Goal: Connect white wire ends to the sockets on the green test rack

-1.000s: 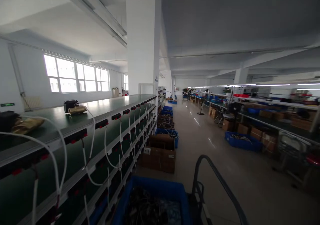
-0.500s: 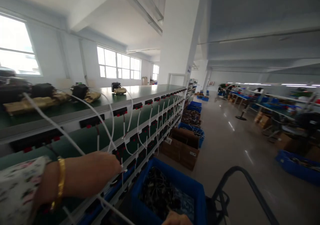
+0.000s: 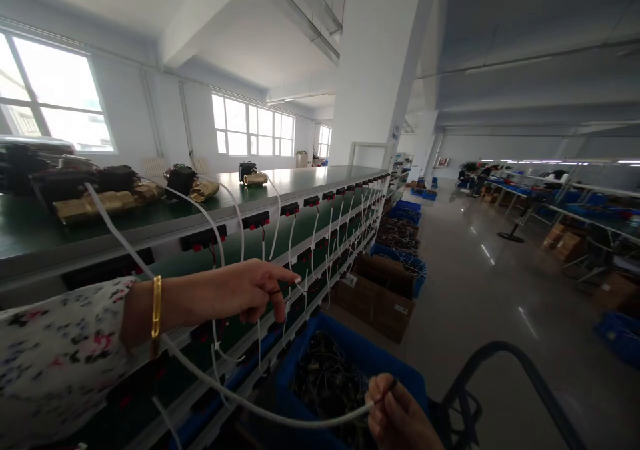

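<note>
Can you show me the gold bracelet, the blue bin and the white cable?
bracelet (image 3: 157,307): head view, band at the wrist.
blue bin (image 3: 381,360): head view, far rim.
white cable (image 3: 280,418): head view, low sag of it.

The right hand (image 3: 400,417) was cut off by the bottom edge, its palm out of view. The blue bin (image 3: 350,357) held a dark tangle too blurred to identify. Workers at the far benches (image 3: 550,197) were too small to make out

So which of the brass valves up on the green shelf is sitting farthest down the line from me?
The lone brass valve with a black coil on top, farthest right along the green shelf. The others sit farther left, nearer the camera, beyond the left hand.
</note>
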`<state>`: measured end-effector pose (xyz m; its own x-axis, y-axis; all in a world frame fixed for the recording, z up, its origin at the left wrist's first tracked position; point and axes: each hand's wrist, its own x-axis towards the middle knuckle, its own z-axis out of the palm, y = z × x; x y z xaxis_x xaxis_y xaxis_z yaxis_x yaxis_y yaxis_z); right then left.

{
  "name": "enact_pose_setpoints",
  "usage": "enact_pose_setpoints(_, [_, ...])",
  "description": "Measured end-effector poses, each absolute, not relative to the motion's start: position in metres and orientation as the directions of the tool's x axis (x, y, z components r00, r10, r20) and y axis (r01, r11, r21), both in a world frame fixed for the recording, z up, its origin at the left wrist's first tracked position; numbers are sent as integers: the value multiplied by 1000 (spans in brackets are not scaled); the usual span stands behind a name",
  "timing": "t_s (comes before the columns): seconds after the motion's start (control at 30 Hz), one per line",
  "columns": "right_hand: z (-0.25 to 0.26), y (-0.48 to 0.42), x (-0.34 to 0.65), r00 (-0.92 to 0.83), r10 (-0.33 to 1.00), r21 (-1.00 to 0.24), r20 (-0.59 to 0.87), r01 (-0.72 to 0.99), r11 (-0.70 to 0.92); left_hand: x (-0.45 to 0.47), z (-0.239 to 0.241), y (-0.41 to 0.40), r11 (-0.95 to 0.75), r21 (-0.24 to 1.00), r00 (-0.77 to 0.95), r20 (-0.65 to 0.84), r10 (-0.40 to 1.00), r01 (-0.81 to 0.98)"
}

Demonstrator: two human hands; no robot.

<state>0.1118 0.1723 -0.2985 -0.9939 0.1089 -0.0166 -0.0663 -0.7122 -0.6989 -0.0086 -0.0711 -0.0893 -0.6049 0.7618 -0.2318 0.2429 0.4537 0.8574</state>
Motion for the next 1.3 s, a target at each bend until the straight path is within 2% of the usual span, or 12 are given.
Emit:
enact_pose_setpoints(0.1, [-259, 150, 99, -967, 253, -641, 16, -204, -740, -10, -91, -67, 458, 840, -596, -216, 773, 290])
enact_pose_setpoints(0.2, [-225, 119, 87, -936, 332, -661, 118, -323, -677, -12, -93, -63, 440, 829, -594, -170, 786, 346])
enact_pose_setpoints(0.3, [-204, 89, 78, -941, 299, -713, 156, -317, -625, -9, -95, -59, 394, 816, -605, -70, 793, 422])
enact_pose_setpoints(0.47, [-195, 66, 72, -963, 199, -796, 181, -262, -546, 7, -95, -58, 525, 661, -687, -21, 727, 536])
enact_pose_setpoints(0.53, [-194, 64, 71, -963, 172, -825, 208, -267, -498, 12, -95, -59, 528, 647, -708, 26, 706, 550])
enact_pose_setpoints(0.67, [-190, 63, 69, -964, 119, -832, 238, -265, -487, 14, -93, -63, 508, 701, -732, 30, 680, 501])
enact_pose_setpoints(0.77, [-190, 60, 69, -933, 156, -824, 324, -359, -438, 12, -91, -65, 468, 796, -754, -23, 656, 383])
enact_pose_setpoints(0.87, [-192, 57, 68, -873, 276, -851, 402, -467, -241, 12, -90, -66, 427, 858, -763, -66, 643, 286])
enact_pose_setpoints(0.97, [-195, 54, 66, -835, 341, -880, 433, -473, -40, 13, -88, -67, 414, 875, -772, -79, 631, 249])
enact_pose_setpoints(1.03, [-195, 54, 64, -846, 328, -884, 421, -463, -58, 14, -88, -68, 407, 877, -772, -68, 632, 256])
enact_pose_setpoints(1.13, [-194, 54, 60, -887, 277, -887, 369, -425, -182, 14, -91, -69, 393, 859, -754, -12, 657, 329])
enact_pose_setpoints(1.3, [-193, 61, 55, -899, 307, -871, 311, -399, -287, 16, -97, -73, 463, 733, -741, 83, 666, 498])
